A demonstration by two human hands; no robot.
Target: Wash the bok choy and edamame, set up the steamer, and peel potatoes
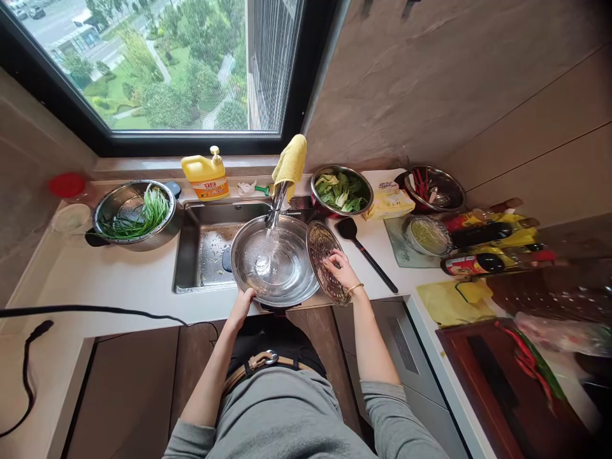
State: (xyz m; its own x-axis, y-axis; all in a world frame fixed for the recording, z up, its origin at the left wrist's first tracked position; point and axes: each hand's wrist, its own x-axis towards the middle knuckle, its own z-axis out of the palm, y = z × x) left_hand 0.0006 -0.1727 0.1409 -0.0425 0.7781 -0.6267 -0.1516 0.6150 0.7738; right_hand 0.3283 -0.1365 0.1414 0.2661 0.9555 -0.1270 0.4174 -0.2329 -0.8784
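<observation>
A wide, shiny metal pan sits at the right part of the sink, under the faucet. Water runs from the spout into it. My left hand grips the near-left rim, with the thumb on top and the other fingers mostly hidden below. In my right hand is a round, perforated metal steamer rack, pinched near its middle and tilted beside the pan's right rim. A yellow cloth is draped over the faucet. Just right of the rack lies a black spatula on the counter.
Behind the sink stand a yellow detergent jug and a bowl of leafy greens. At left, a pot holds green stalks. Several sauce bottles lie at right, beyond a cutting board with chilies. A black cable crosses the left counter.
</observation>
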